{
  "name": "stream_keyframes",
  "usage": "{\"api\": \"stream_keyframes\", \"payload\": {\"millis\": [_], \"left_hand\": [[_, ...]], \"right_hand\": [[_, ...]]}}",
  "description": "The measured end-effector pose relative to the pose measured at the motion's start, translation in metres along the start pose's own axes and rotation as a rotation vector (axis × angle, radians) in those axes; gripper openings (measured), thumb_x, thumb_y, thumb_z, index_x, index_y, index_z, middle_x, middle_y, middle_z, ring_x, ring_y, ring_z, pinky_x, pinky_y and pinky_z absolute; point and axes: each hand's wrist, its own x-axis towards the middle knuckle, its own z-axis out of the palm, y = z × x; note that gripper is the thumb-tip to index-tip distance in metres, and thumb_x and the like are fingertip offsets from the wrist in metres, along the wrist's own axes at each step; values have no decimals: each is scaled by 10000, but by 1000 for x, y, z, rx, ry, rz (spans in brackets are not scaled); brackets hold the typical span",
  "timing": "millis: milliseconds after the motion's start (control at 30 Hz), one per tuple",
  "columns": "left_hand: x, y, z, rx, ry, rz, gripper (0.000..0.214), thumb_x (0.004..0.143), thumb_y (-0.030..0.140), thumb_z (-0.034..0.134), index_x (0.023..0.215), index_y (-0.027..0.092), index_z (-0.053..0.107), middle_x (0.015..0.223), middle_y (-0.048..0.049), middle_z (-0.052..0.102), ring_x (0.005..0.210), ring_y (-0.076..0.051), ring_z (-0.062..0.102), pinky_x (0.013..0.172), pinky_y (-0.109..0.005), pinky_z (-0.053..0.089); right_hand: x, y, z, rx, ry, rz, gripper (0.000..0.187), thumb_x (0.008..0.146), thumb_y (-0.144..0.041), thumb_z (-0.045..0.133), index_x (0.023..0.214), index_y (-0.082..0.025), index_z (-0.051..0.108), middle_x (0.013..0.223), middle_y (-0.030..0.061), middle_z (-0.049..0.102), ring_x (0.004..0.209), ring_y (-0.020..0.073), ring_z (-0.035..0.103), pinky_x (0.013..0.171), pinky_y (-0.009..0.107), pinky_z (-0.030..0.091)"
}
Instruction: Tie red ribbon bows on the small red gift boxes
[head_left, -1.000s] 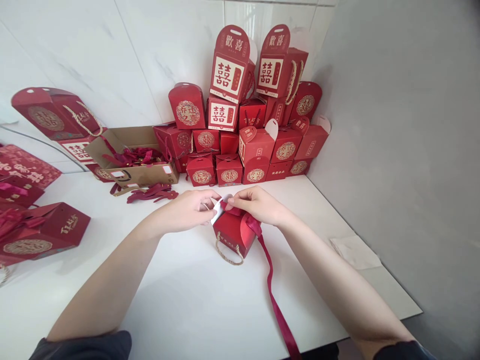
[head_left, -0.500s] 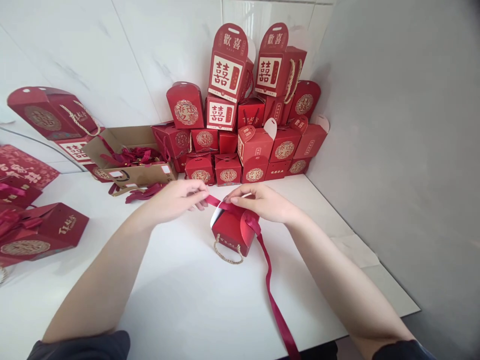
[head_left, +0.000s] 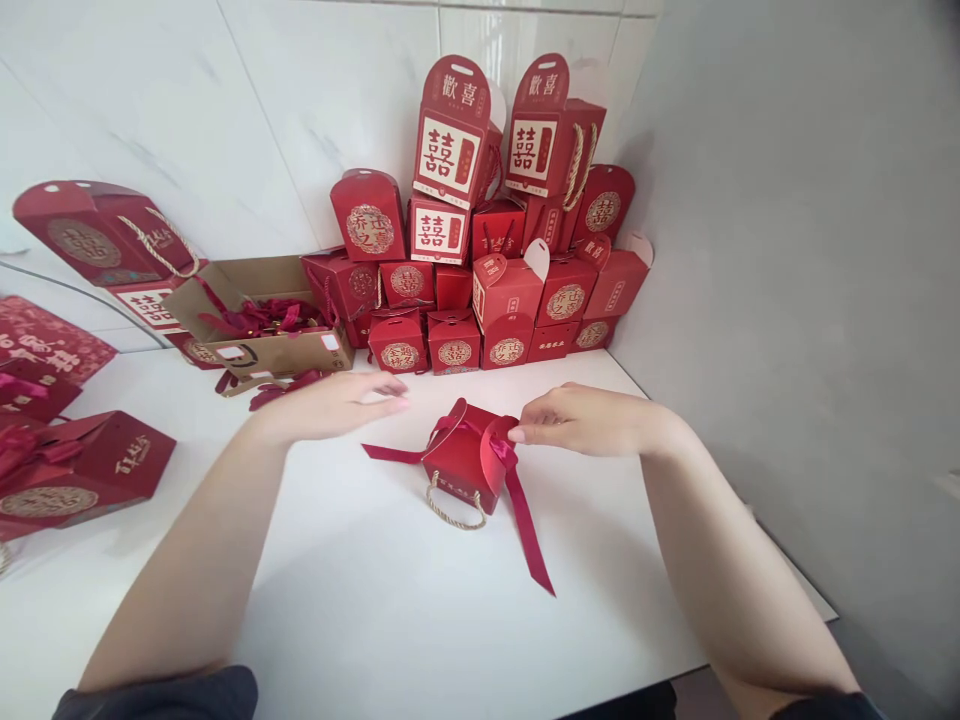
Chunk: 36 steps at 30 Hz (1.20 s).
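Small red box [head_left: 457, 460] stands upright on the counter [head_left: 375, 620], mid-counter, rope handle [head_left: 454, 521] toward the wearer. Done: top flaps raised; ribbon [head_left: 534, 545] runs between them, apparently threaded through both, a tail lying out at each side. Left, as judged: tails loose, no finished bow made out. Right hand [head_left: 589, 418]: grip narrow, fingers curled, thumb at the right flap; cannot tell whether it pinches ribbon or card. Left hand [head_left: 337, 405]: grip parted, holding nothing, above the left tail and apart from it. Beyond: carton of ribbons [head_left: 289, 352]; stacked red boxes [head_left: 454, 350] against the wall.
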Motion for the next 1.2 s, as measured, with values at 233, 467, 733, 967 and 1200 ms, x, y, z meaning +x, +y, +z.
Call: {"api": "stream_keyframes", "payload": {"millis": [233, 467, 733, 967, 1200], "left_hand": [[10, 21, 34, -121, -224, 178, 326, 810, 512, 592, 838, 188, 570, 866, -18, 642, 765, -155, 575, 654, -243, 413], [12, 18, 41, -225, -300, 195, 319, 799, 486, 619, 762, 176, 554, 623, 26, 511, 539, -98, 422, 507, -225, 328], [16, 15, 42, -322, -305, 108, 374, 785, 531, 627, 721, 164, 596, 579, 39, 443, 504, -76, 327, 480, -216, 261], [17, 19, 50, -273, -237, 110, 373, 769, 527, 631, 681, 170, 573, 568, 30, 468, 505, -88, 341, 475, -220, 261], [14, 23, 50, -244, -203, 113, 378, 787, 514, 607, 637, 182, 506, 529, 45, 415, 483, -85, 305, 470, -226, 243]], "right_hand": [[3, -12, 15, -137, 85, -5, 247, 805, -451, 624, 804, -204, 621, 776, 40, 664, 655, 173, 579, 540, 263, 351], [5, -38, 40, -495, 182, 29, 168, 793, -93, 471, 932, -162, 538, 750, 70, 649, 604, 196, 591, 493, 281, 279], [7, -36, 35, -431, 233, 1, 98, 860, -136, 444, 889, -180, 526, 777, 51, 640, 608, 176, 577, 500, 270, 303], [15, -50, 56, -690, 268, -50, 197, 760, 2, 480, 871, -106, 601, 855, 119, 626, 661, 193, 613, 517, 289, 303], [20, -29, 38, -290, 345, -11, 95, 797, -111, 466, 793, -178, 533, 726, 44, 605, 596, 151, 521, 515, 260, 300]]}}
